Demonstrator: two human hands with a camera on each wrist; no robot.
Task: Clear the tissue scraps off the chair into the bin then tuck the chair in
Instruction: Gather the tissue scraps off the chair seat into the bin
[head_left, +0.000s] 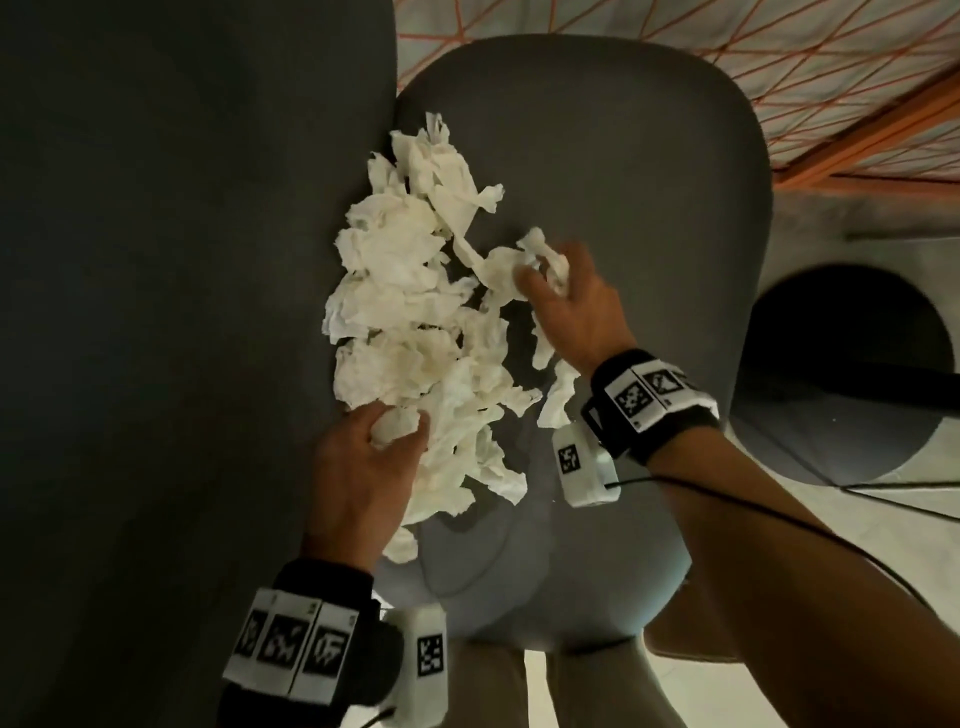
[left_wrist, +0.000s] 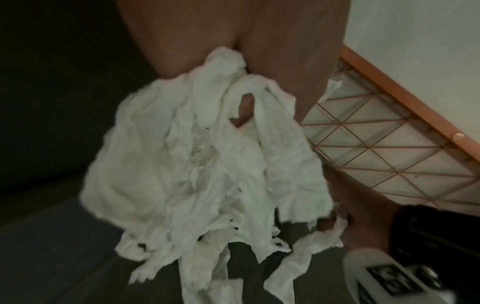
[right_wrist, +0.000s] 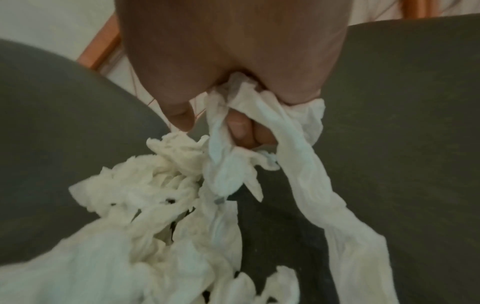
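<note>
A heap of white tissue scraps (head_left: 410, 322) lies on the grey chair seat (head_left: 623, 197), against the dark backrest (head_left: 182, 260). My left hand (head_left: 384, 431) grips a wad at the heap's near end; the left wrist view shows the tissue scraps (left_wrist: 197, 174) bunched in the curled fingers (left_wrist: 246, 107). My right hand (head_left: 545, 280) grips a crumpled piece at the heap's right side; the right wrist view shows torn tissue scraps (right_wrist: 259, 127) trailing from its curled fingers (right_wrist: 241, 127) down to the seat (right_wrist: 402, 144).
A round dark opening, perhaps the bin (head_left: 841, 374), sits on the floor right of the chair. A white panel with an orange lattice and frame (head_left: 779, 78) stands beyond the chair. A black cable (head_left: 779, 519) runs from my right wrist.
</note>
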